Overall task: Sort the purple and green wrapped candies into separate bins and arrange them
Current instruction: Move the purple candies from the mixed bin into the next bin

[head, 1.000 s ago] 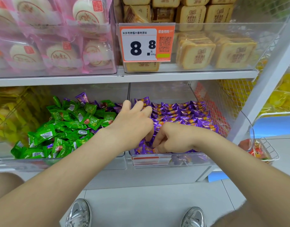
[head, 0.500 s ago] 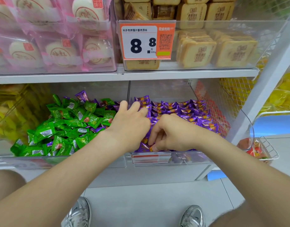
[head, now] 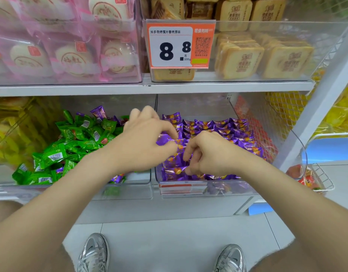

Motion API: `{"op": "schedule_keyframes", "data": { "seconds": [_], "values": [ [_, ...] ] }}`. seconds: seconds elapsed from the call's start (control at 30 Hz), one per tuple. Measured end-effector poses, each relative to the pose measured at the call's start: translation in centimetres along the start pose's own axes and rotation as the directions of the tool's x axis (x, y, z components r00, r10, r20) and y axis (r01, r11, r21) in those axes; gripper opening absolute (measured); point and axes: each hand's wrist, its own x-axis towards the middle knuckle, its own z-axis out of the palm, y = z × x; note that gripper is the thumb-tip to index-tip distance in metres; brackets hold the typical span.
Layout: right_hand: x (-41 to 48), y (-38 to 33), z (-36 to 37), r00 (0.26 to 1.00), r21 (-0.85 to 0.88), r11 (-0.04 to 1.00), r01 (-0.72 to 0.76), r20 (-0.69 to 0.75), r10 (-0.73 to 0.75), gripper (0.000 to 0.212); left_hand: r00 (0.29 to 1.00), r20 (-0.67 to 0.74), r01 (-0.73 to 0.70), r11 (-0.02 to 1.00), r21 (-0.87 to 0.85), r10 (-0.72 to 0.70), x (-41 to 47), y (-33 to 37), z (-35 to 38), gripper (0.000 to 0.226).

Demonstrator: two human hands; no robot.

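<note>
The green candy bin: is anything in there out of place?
Yes. Purple candies sit among the green candies in the left bin: one pokes up at the back, another lies at the front edge. They belong in the right bin.

Bright even light, soft wide-angle blur

Shop aisle here, with bright, even light all over. A white shelf board [head: 208, 88] runs straight across, with clear bins above it: pink-wrapped round cakes [head: 71, 55] on the left, toast-shaped biscuit packs [head: 283, 59] on the right. An orange-and-white price tag [head: 181, 45] reading 8.8 sits on the front of the biscuit bin. Over on the right a white upright post [head: 316, 118] slants down, with wire mesh [head: 253, 118] beside it and yellow packets [head: 342, 114] behind. Low at the right, a small white wire basket [head: 324, 179] juts out. Below, pale grey floor tiles [head: 169, 242].
</note>
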Motion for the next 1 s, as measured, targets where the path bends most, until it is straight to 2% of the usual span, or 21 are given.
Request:
{"op": "schedule_keyframes", "data": {
  "seconds": [0.1, 0.2, 0.27, 0.4, 0.53, 0.63, 0.7, 0.77, 0.8, 0.87, 0.9, 0.93, 1.0],
  "values": [
    [-0.3, -0.2, 0.1, 0.994, -0.001, 0.997, -0.080, 0.070, 0.080, 0.021, 0.995, -0.004, 0.090, 0.936, -0.340, -0.097, -0.7, -0.7, 0.4, 0.037],
    [-0.1, -0.8, 0.8, 0.991, -0.028, 0.994, -0.108, 0.075, 0.110, 0.012, 0.990, -0.029, 0.105, 0.864, -0.493, -0.137, -1.0, -1.3, 0.9, 0.039],
    [0.1, -1.1, 0.9, 0.988, -0.010, 0.991, -0.131, 0.080, 0.131, 0.005, 0.991, -0.065, 0.067, 0.849, -0.524, -0.118, -1.1, -1.5, 1.0, 0.034],
    [0.5, -1.1, 0.9, 0.975, 0.024, 0.975, -0.220, 0.023, 0.219, 0.020, 0.983, -0.172, -0.040, 0.841, -0.540, -0.064, -1.0, -1.8, 1.2, 0.030],
    [0.5, -1.1, 1.3, 0.986, 0.048, 0.985, -0.164, 0.040, 0.162, 0.016, 0.953, -0.297, -0.104, 0.858, -0.502, -0.059, -0.6, -2.1, 1.5, 0.035],
    [-0.1, -1.0, 0.7, 0.991, 0.034, 0.991, -0.126, 0.054, 0.124, 0.011, 0.940, -0.336, -0.133, 0.833, -0.536, -0.066, -0.4, -2.3, 1.4, 0.032],
    [-0.5, -1.2, 0.1, 0.995, 0.058, 0.995, -0.079, -0.060, 0.082, 0.020, 0.944, -0.321, -0.137, 0.789, -0.599, -0.080, -0.4, -2.1, 1.2, 0.035],
    [-0.8, -1.6, -0.7, 0.967, 0.255, 0.967, -0.005, -0.247, 0.070, 0.024, 0.955, -0.288, -0.136, 0.753, -0.644, -0.075, -0.3, -1.7, 1.1, 0.038],
    [-1.0, -1.9, -1.3, 0.956, 0.408, 0.912, 0.044, -0.283, 0.081, 0.023, 0.958, -0.277, -0.137, 0.743, -0.655, -0.067, -0.2, -1.5, 1.1, 0.037],
    [-1.5, -2.2, -2.3, 0.967, 0.634, 0.766, 0.106, -0.244, 0.068, 0.027, 0.954, -0.294, -0.158, 0.746, -0.647, -0.052, 0.0, -1.0, 1.0, 0.035],
    [-1.7, -2.1, -2.6, 0.978, 0.692, 0.714, 0.110, -0.205, 0.048, 0.027, 0.946, -0.322, -0.174, 0.772, -0.612, -0.042, 0.2, -0.8, 0.9, 0.035],
    [-1.9, -1.9, -2.8, 0.984, 0.716, 0.690, 0.110, -0.175, 0.026, 0.023, 0.937, -0.350, -0.189, 0.800, -0.569, -0.027, 0.3, -0.7, 0.9, 0.036],
    [-2.1, -1.3, -2.9, 0.987, 0.696, 0.709, 0.110, -0.163, 0.008, 0.018, 0.923, -0.384, -0.221, 0.822, -0.525, 0.003, 0.6, -0.6, 1.0, 0.039]
  ]
}}
